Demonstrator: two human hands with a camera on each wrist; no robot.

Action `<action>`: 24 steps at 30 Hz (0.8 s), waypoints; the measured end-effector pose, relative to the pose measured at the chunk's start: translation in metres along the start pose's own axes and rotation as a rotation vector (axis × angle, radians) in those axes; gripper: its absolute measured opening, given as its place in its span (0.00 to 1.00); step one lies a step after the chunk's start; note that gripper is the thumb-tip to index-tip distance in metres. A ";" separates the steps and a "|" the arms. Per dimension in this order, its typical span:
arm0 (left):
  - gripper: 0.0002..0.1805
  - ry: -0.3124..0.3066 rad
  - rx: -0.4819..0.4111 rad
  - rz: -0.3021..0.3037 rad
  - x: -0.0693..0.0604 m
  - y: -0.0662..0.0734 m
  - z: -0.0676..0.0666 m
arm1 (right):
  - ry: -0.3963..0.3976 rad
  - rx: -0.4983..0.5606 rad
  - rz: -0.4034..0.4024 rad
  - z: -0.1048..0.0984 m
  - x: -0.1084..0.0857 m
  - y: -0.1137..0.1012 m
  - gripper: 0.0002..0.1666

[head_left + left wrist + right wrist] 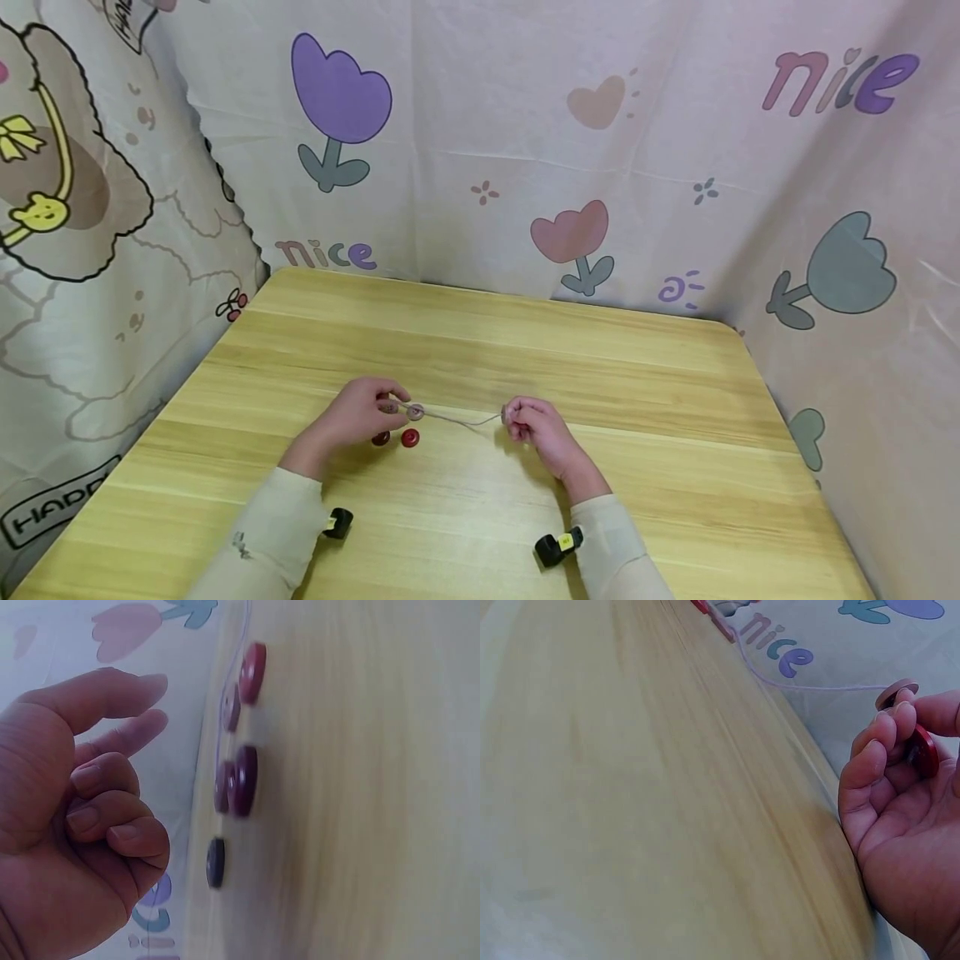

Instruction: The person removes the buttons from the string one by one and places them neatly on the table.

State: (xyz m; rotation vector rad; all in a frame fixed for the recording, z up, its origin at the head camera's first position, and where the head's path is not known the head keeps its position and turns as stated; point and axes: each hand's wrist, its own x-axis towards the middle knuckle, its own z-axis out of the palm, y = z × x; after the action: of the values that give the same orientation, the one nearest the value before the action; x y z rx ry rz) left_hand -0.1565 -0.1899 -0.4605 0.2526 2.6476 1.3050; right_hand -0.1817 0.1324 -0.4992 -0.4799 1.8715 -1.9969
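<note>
My right hand point(542, 429) pinches a brownish-pink button point(897, 691) with a thin pale string point(450, 419) running from it to the left. A red button point(924, 752) sits inside the same hand, against the curled fingers. My left hand point(365, 408) hovers over the table, thumb and forefinger apart, the other fingers loosely curled, holding nothing. Beside it the string reaches a mauve button point(415, 412) and another mauve button point(222, 787). Close by lie a red button point(410, 437), a dark red button point(244, 781) and a dark grey button point(216, 862).
All of this is on a light wooden table point(465, 517). A patterned curtain point(465, 100) hangs behind and along the sides. Each sleeve carries a small black wrist camera point(339, 523).
</note>
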 end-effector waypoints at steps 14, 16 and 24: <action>0.14 -0.077 -0.001 0.063 0.015 0.026 0.025 | -0.016 0.016 0.003 0.000 -0.001 -0.002 0.13; 0.14 -0.090 -0.023 0.060 0.017 0.030 0.028 | -0.016 0.015 0.004 0.000 -0.001 -0.001 0.13; 0.13 -0.120 0.051 0.106 0.027 0.043 0.045 | -0.007 0.018 0.004 0.000 -0.001 0.000 0.13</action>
State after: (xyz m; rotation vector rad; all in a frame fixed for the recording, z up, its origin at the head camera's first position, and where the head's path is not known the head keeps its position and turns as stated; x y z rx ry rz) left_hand -0.1689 -0.1238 -0.4553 0.4694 2.5997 1.2126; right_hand -0.1804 0.1326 -0.4990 -0.4772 1.8466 -2.0051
